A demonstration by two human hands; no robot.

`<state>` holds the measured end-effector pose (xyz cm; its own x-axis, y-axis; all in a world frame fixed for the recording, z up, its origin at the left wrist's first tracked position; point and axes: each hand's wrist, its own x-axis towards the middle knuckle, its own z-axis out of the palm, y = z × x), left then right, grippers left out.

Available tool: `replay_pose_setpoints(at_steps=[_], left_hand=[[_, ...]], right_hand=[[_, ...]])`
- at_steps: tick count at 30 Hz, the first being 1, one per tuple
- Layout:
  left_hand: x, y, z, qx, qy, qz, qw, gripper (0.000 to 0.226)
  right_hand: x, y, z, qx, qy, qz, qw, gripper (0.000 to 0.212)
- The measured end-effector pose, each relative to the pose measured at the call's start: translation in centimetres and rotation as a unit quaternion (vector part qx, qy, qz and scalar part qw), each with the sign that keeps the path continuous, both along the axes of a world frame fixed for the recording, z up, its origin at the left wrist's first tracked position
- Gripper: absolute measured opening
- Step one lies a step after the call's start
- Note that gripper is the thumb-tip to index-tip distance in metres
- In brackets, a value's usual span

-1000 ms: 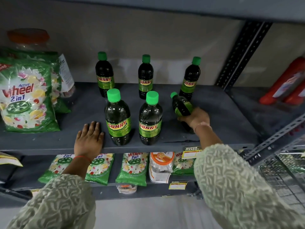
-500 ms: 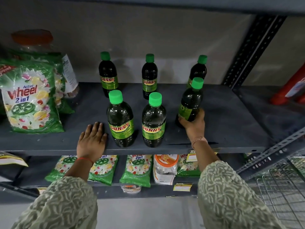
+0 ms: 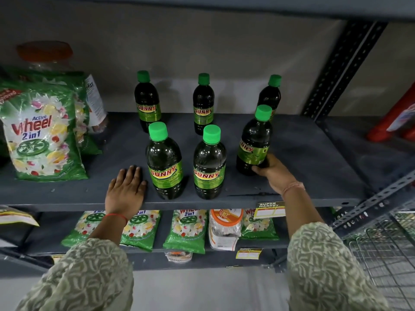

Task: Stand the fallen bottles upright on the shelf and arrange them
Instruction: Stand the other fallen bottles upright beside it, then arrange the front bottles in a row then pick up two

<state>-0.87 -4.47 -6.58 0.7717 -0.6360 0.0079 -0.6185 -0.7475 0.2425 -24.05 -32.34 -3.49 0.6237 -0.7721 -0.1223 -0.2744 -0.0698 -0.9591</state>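
Several dark Sunny bottles with green caps stand in two rows on the grey shelf (image 3: 303, 153). The back row has bottles at the left (image 3: 147, 102), the middle (image 3: 203, 104) and the right (image 3: 270, 95). In the front row stand a left bottle (image 3: 165, 162) and a middle bottle (image 3: 208, 163). My right hand (image 3: 272, 173) grips the base of the front right bottle (image 3: 253, 142), which is upright and leans slightly. My left hand (image 3: 126, 189) lies flat, fingers apart, on the shelf's front edge beside the front left bottle.
Green Wheel detergent bags (image 3: 42, 135) and a clear jar with an orange lid (image 3: 45, 55) fill the shelf's left end. Red containers (image 3: 397, 117) lie on the neighbouring shelf at right. More detergent bags (image 3: 184, 230) sit on the lower shelf. A wire basket (image 3: 386, 250) is at lower right.
My right hand has lifted the fallen right bottle from lying on its side to upright in the front row. My left hand has stayed flat on the shelf.
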Motion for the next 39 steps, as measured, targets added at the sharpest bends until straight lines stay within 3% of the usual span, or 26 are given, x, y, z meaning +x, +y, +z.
replay_pose_setpoints(at_steps=[3, 5, 7, 12, 14, 16, 19, 23, 26, 39], left_hand=[[0.0, 0.1, -0.1, 0.003, -0.001, -0.001, 1.0, 0.053], [0.1, 0.1, -0.1, 0.006, 0.0, 0.0, 1.0, 0.053], [0.2, 0.1, -0.2, 0.007, -0.002, 0.0, 1.0, 0.053], [0.2, 0.1, -0.2, 0.004, -0.001, -0.002, 1.0, 0.052], [0.2, 0.1, -0.2, 0.009, 0.0, -0.002, 1.0, 0.053], [0.2, 0.1, -0.1, 0.013, 0.001, -0.002, 1.0, 0.053], [0.2, 0.0, -0.3, 0.012, -0.004, 0.0, 1.0, 0.053], [0.2, 0.1, -0.2, 0.009, -0.003, 0.0, 1.0, 0.053], [0.1, 0.1, -0.2, 0.01, -0.002, -0.002, 1.0, 0.053], [0.3, 0.1, -0.3, 0.003, 0.005, -0.015, 1.0, 0.054]], right_hand=[[0.6, 0.5, -0.4, -0.057, 0.054, -0.024, 0.997, 0.124], [1.1, 1.6, -0.2, -0.104, 0.072, -0.095, 0.987, 0.111], [1.0, 1.7, -0.4, -0.085, 0.02, -0.114, 0.99, 0.087], [-0.5, 0.4, 0.2, 0.0, 0.001, -0.013, 1.0, 0.062], [-0.8, 0.4, 0.1, -0.009, 0.012, 0.013, 1.0, 0.063], [-1.0, 1.0, -0.5, -0.005, 0.005, 0.018, 1.0, 0.082], [0.0, 2.8, -0.8, -0.047, -0.035, -0.084, 0.995, 0.1], [2.3, 3.8, -1.0, -0.146, 0.004, -0.193, 0.97, 0.067], [2.3, 4.0, -1.0, -0.167, 0.039, -0.165, 0.971, 0.067], [-2.1, 9.3, -2.5, -0.2, 0.038, -0.138, 0.969, 0.065]])
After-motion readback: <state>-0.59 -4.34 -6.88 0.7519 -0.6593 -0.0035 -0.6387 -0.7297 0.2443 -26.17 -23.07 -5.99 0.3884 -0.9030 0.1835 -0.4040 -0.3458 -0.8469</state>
